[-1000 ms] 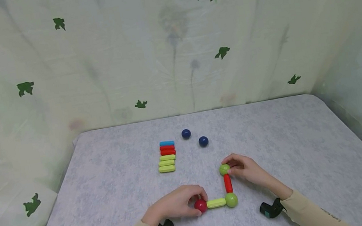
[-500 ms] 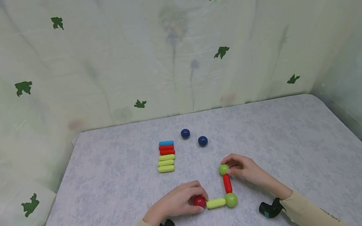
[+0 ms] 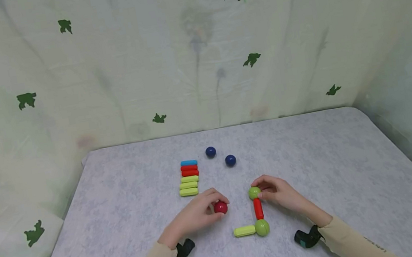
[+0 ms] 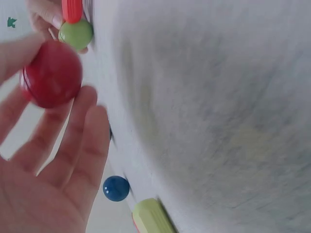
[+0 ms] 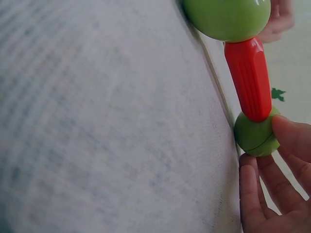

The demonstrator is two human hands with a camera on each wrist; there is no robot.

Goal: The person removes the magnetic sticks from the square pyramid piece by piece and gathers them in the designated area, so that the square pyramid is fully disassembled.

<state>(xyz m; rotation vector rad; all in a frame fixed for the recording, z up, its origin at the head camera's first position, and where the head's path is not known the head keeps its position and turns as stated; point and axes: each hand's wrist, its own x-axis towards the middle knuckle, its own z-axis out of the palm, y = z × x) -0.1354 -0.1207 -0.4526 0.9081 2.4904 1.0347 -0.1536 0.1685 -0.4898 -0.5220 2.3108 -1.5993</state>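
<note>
My left hand (image 3: 199, 212) grips a red ball (image 3: 221, 207) between thumb and fingers; in the left wrist view the red ball (image 4: 52, 74) sits at the fingertips. My right hand (image 3: 278, 192) pinches the far green ball (image 3: 254, 192), which is joined to one end of a red rod (image 3: 258, 208). At that rod's near end is a second green ball (image 3: 262, 227). A yellow-green rod (image 3: 244, 231) points left from it, its left end bare. In the right wrist view the red rod (image 5: 249, 77) runs between both green balls, thumb against the farther one.
Behind the left hand lies a column of loose rods: a blue one (image 3: 189, 163), red ones (image 3: 190, 170) and yellow-green ones (image 3: 188, 185). Two dark blue balls (image 3: 210, 152) rest farther back on the grey table (image 3: 315, 151). A printed curtain (image 3: 162, 54) stands behind the table.
My left hand has pulled the red ball off the yellow-green rod's left end and carried it away toward the back. My right hand has stayed on the far green ball.
</note>
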